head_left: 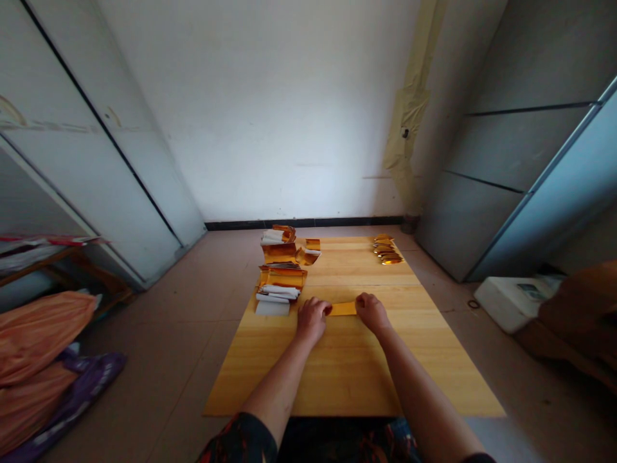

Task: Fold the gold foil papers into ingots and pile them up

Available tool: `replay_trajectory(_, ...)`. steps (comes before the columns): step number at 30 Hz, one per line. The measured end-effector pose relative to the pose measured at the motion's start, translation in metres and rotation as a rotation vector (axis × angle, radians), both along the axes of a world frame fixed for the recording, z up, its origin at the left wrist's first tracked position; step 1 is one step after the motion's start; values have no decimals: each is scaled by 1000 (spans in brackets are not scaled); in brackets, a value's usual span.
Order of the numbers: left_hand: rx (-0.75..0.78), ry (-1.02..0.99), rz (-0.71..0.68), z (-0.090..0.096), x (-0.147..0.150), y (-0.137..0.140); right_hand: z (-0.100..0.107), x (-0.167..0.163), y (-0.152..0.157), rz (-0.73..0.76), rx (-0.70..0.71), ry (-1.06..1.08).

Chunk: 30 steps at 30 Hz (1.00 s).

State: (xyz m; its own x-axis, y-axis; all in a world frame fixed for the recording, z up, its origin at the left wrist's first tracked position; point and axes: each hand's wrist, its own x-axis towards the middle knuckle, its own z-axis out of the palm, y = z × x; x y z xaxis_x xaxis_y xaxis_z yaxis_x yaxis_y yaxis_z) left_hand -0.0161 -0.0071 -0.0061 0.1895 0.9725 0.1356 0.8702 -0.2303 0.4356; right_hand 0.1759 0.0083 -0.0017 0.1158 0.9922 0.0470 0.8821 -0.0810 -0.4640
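A strip of gold paper [344,309] stretches between my two hands, low over the wooden table [347,373]. My left hand [313,315] has its fingers closed on the strip's left end, which looks curled there. At the right end, my right hand [371,311] grips the same strip with bent fingers. Just left of my left hand lie stacks of gold and white paper sheets [283,277], some curled. Toward the table's far right corner sits a row of folded gold paper pieces [386,249].
A small gold sheet [313,244] lies near the table's far edge. White cabinets [96,148] stand at left, a grey refrigerator [506,148] at right. Orange cloth-like bags [43,341] rest on the left floor, and a white box [511,299] is on the right floor.
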Motion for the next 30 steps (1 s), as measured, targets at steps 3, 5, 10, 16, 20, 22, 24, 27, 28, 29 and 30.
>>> replay_trajectory(3,37,13,-4,0,0,-3,1,3,-1,14,14,69)
replay_trajectory(5,45,37,-5,0,1,-5,2,3,-2,30,2,135)
replay_trajectory(10,54,72,-3,1,2,-6,7,-2,-10,113,-31,137)
replay_trajectory(16,86,70,2,3,2,-8,11,-6,-19,132,-25,37)
replay_trajectory(20,118,42,-2,3,2,-9,12,-8,-20,111,4,45)
replay_trajectory(22,129,19,-3,1,1,-9,12,-9,-21,104,10,41)
replay_trajectory(24,139,-3,-5,0,1,-9,12,-10,-22,104,22,33)
replay_trajectory(27,146,-19,-13,-1,1,-9,10,-10,-24,117,53,34)
replay_trajectory(28,145,-21,-14,-1,1,-9,9,-10,-24,120,62,38)
replay_trajectory(29,143,-22,-14,-1,1,-9,9,-10,-24,122,70,42)
replay_trajectory(30,141,-22,-13,-1,1,-9,8,-9,-24,123,76,47)
